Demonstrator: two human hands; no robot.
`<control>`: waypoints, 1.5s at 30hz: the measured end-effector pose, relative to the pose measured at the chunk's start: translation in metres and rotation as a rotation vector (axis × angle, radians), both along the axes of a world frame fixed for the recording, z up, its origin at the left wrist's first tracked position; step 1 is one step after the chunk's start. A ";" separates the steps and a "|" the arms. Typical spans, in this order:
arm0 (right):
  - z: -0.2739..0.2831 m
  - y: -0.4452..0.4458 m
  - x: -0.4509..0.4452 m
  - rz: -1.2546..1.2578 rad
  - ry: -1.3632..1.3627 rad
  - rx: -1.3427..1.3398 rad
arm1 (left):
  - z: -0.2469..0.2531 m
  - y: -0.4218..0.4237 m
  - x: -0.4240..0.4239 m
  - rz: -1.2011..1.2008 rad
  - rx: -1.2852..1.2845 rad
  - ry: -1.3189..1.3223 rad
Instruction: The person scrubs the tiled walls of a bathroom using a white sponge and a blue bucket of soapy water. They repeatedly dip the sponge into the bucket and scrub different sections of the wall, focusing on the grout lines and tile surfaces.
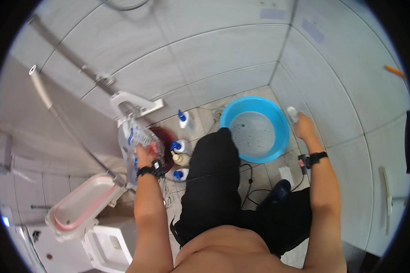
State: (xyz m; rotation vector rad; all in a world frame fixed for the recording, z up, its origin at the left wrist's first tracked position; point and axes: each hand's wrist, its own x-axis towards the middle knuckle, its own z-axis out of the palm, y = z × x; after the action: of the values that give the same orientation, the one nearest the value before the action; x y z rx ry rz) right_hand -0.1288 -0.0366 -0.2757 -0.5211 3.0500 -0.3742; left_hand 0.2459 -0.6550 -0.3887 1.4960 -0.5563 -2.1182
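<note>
My right hand [304, 128] is closed around a small white object [292, 114], held beside the tiled wall just right of a blue plastic basin [282, 131]. Cloudy water with dark specks lies in the basin. Over on the left, my left hand [145, 155] is at a printed clear plastic bag [130, 140] that partly covers a dark red bucket [164, 135]. Something pinkish shows at its fingers, too blurred to name. Whether these fingers grip the bag is unclear.
White pump bottles with blue heads [186, 121] and a cream pump bottle [181, 159] stand beside the bucket. A mop [136, 102] leans on the wall. A pink-rimmed folding tub [85, 204] is at left. Black cable [250, 181] crosses the floor near a dark slipper [281, 189].
</note>
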 end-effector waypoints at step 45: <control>0.027 -0.096 -0.123 0.070 0.133 0.047 | 0.190 0.303 -0.461 -1.163 -1.237 0.118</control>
State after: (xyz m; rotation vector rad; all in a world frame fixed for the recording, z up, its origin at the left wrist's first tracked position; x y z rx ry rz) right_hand -0.2517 -0.1327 -0.2482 -0.6747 3.1477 -0.2761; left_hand -0.2148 -0.3519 -0.1988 0.2514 -2.4836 -1.6618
